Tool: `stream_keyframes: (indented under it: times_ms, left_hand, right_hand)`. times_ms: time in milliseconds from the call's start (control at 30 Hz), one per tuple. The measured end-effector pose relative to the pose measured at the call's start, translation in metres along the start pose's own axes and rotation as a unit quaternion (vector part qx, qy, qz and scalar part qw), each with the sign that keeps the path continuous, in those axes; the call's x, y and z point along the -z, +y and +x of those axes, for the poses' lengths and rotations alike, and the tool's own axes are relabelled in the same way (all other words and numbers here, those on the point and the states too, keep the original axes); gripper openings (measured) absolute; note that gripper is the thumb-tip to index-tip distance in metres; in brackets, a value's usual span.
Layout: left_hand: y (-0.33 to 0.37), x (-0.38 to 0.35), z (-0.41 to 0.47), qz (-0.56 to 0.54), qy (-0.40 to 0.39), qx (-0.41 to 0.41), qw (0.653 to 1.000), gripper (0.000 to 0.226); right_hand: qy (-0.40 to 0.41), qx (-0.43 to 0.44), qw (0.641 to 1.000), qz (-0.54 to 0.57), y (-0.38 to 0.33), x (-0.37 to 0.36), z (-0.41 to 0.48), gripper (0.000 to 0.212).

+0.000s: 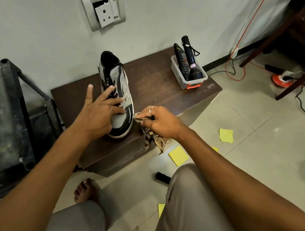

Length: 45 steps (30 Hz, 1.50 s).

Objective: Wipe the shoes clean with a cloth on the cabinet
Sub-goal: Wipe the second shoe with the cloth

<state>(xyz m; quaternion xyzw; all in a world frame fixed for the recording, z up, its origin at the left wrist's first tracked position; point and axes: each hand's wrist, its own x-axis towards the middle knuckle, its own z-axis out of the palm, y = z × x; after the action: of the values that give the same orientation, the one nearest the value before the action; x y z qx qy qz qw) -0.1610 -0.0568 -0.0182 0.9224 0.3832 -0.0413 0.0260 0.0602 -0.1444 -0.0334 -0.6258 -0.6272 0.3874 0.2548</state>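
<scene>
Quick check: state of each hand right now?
Left hand: open, fingers spread, resting on the shoe.
Right hand: closed, gripping the cloth beside the shoe's toe.

The sneaker [122, 118] on the dark brown, wood-grained cabinet [155, 74] is grey and black with an off-white sole. At the cabinet's front edge the cloth [153, 137] is mottled brown, cream and black; on the floor just right of the cabinet lie yellow notes [178, 155].

Dark wooden cabinet [154, 78], 1 grey-and-black shoe [116, 76] standing on top, clear bin [179, 76] at right
</scene>
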Motion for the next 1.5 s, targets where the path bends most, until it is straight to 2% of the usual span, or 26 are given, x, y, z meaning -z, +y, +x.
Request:
stream_keyframes:
  times_ms: [100, 167, 233, 267, 367, 467, 633, 867, 1100, 1200, 1400, 1433, 1500]
  left_hand:
    - [-0.003, -0.005, -0.011, -0.15, 0.026, 0.022, 0.988, 0.057]
    - [0.003, -0.015, -0.019, -0.267, 0.105, 0.058, 0.956, 0.05]
    - [0.012, -0.03, -0.021, -0.31, 0.202, 0.128, 0.92, 0.051]
    - [0.017, -0.037, -0.018, -0.326, 0.225, 0.166, 0.903, 0.054]
    - [0.032, -0.056, -0.002, -0.366, 0.205, 0.233, 0.877, 0.066]
    - [0.034, -0.068, 0.011, -0.364, 0.196, 0.243, 0.877, 0.066]
    - [0.034, -0.073, 0.011, -0.376, 0.207, 0.238, 0.871, 0.061]
    - [0.029, -0.07, 0.009, -0.385, 0.183, 0.214, 0.879, 0.06]
    - [0.036, -0.068, 0.013, -0.385, 0.194, 0.245, 0.868, 0.061]
    - [0.035, -0.069, 0.012, -0.386, 0.191, 0.236, 0.871, 0.061]
    - [0.028, -0.07, 0.009, -0.406, 0.172, 0.205, 0.874, 0.062]
    - [0.028, -0.07, 0.009, -0.409, 0.17, 0.205, 0.873, 0.061]
    - [0.028, -0.069, 0.009, -0.416, 0.17, 0.207, 0.869, 0.062]
  right_hand:
    - [0.094, -0.035, 0.994, 0.035, 0.002, -0.001, 0.005, 0.033]
    - [0.119, -0.043, 0.991, 0.045, 0.0, -0.005, 0.008, 0.033]
    - [0.133, -0.029, 0.99, 0.032, -0.006, -0.013, 0.011, 0.032]
    - [0.133, -0.018, 0.991, 0.024, -0.01, -0.019, 0.014, 0.031]
    - [0.143, -0.015, 0.989, 0.018, -0.018, -0.036, 0.023, 0.028]
    - [0.168, -0.037, 0.985, 0.021, -0.025, -0.054, 0.018, 0.025]
    - [0.155, -0.073, 0.985, 0.03, -0.026, -0.085, -0.009, 0.022]
    - [0.256, -0.067, 0.964, 0.022, -0.031, -0.064, 0.031, 0.02]
    - [0.208, -0.073, 0.975, -0.017, -0.024, -0.073, 0.014, 0.018]
    - [0.183, -0.071, 0.98, -0.04, -0.019, -0.077, 0.008, 0.034]
    - [0.218, -0.065, 0.972, -0.064, -0.021, -0.063, 0.042, 0.042]
    - [0.218, -0.067, 0.971, -0.072, -0.022, -0.06, 0.046, 0.039]
    - [0.211, -0.072, 0.972, -0.073, -0.02, -0.059, 0.051, 0.017]
